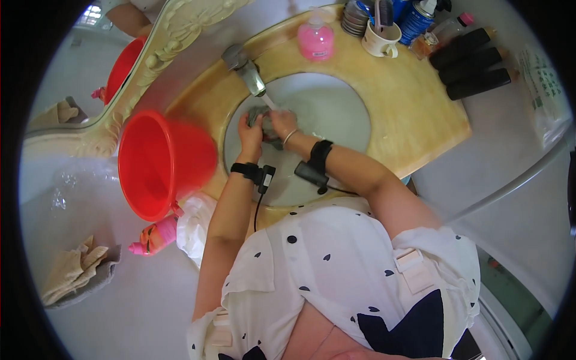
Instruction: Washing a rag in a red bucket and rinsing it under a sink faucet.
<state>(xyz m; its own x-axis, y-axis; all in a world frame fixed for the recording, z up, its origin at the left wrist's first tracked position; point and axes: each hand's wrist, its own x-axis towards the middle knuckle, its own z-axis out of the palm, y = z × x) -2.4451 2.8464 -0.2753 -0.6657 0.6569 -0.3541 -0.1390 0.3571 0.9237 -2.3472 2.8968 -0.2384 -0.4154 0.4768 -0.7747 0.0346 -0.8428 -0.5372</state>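
Both my hands are over the white sink basin point(342, 114), beneath the chrome faucet point(249, 72), and water runs from its spout. A wet, grey-green cloth point(259, 111) is bunched between them. My left hand point(249, 135) grips its left side, fingers curled with the thumb up. Closed on the right side of the cloth is my right hand point(282, 123), right by the stream of water. Parts of the cloth are covered by my fingers, and some of it hangs below them toward the basin.
A red bucket point(192, 147) stands left of the sink, near a pink bottle point(157, 235) and a white plastic bag point(195, 225). Along the yellow countertop point(408, 114) are a pink soap bottle point(315, 41) and a white mug point(380, 43). An ornate mirror frame point(174, 42) borders the left.
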